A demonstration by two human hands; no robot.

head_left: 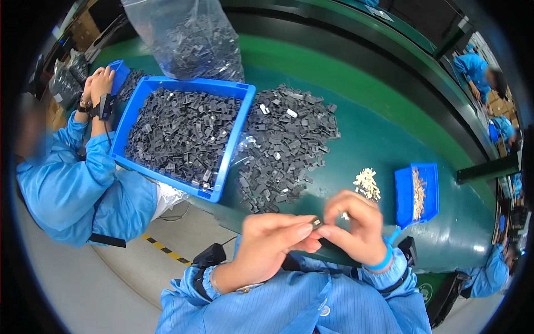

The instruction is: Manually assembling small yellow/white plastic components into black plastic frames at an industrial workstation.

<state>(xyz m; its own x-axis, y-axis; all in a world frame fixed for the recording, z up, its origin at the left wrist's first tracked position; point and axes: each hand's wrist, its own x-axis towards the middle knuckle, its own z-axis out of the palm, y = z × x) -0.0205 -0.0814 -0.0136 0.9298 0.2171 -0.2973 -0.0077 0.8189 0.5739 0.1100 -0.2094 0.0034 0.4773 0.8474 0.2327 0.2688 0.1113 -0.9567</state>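
My left hand point(272, 240) pinches a small dark plastic part point(316, 222) in front of my chest, above the table's near edge. Against the part's right side press the thumb and bent fingers of my right hand point(356, 227). A small cream piece point(345, 216) shows by the curled right fingers; whether they hold it I cannot tell. Beyond my hands spreads a loose pile of black plastic parts point(289, 145), with a few white ones among them. A little heap of cream pieces point(367, 184) lies past my right hand.
Left of the pile stands a large blue bin point(236, 131) full of black parts, with a clear bag point(189, 42) of more behind it. A small blue tray point(403, 197) of beige pieces sits at right. At left, a co-worker point(83, 178) handles a blue container point(119, 77).
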